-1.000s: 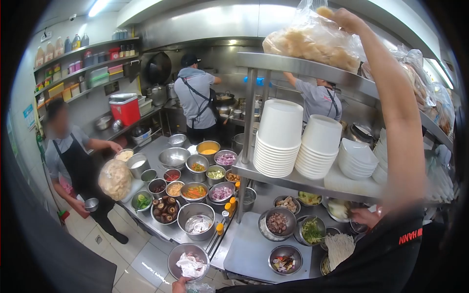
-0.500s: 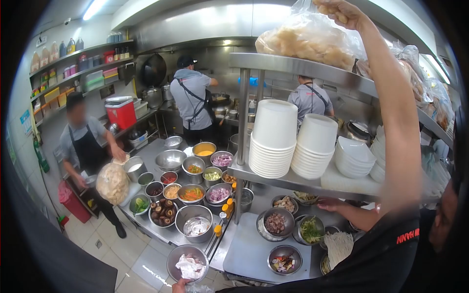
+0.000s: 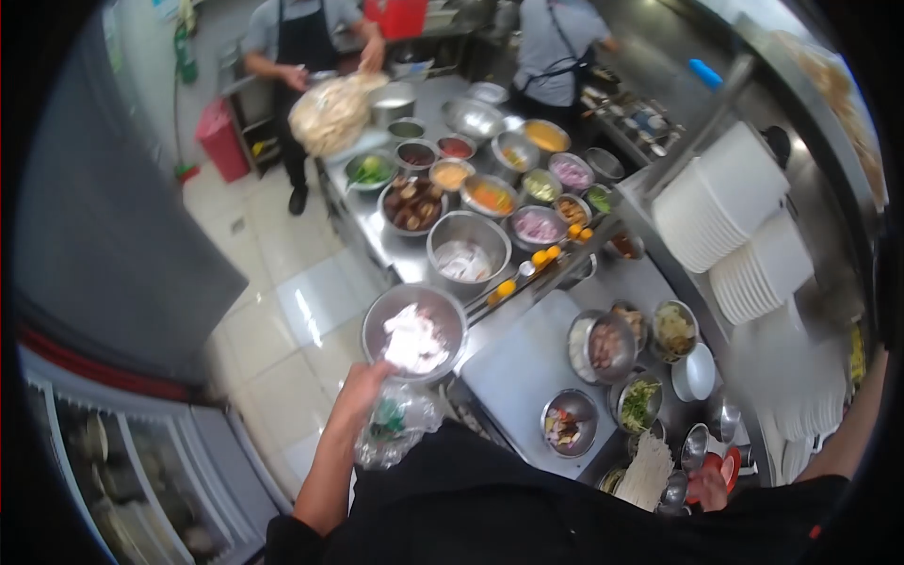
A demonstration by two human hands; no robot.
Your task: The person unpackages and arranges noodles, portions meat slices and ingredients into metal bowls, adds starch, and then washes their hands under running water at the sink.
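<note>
My left hand (image 3: 363,388) grips the near rim of a steel mixing bowl (image 3: 454,363), fingers closed on it. Pale, whitish pieces of food (image 3: 414,341) lie in the bowl. Under my wrist is a clear plastic bag (image 3: 400,424) with something green in it. On the right, my bare forearm (image 3: 862,414) runs up past the view's dark edge, so my right hand is hidden. A large steel pot (image 3: 450,231) with whitish residue stands beyond the bowl.
A white cutting board (image 3: 513,363) holds a bowl of chopped vegetables (image 3: 568,428). Another person's hand (image 3: 708,490) is among bowls at lower right. Stacked white containers (image 3: 720,193) stand on a shelf. Across the counter, a co-worker (image 3: 306,38) is beside a full bag (image 3: 330,118).
My view has swung down and left. My right hand, raised at a plastic bag on the top shelf before, has left the view. My left hand still grips the bowl.
</note>
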